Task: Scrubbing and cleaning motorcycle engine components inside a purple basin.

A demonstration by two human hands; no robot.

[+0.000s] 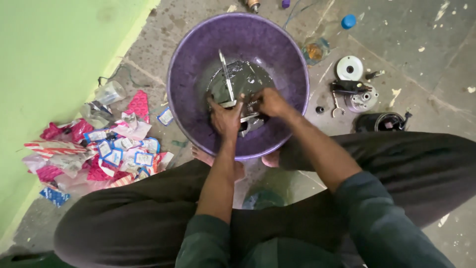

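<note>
Torn packets piled at 9 o'clock, by the green wall. Purple basin at centre, dark oily liquid in the bottom. Left hand curled around a metal part sitting in that liquid at the basin's 6 o'clock — right hand pinching the same part from 3 o'clock. Looks like mid-wash. Next move calls for a firm grip — the part's probably slippery. Loose motor parts lie at 3 o'clock, on the floor.
</note>
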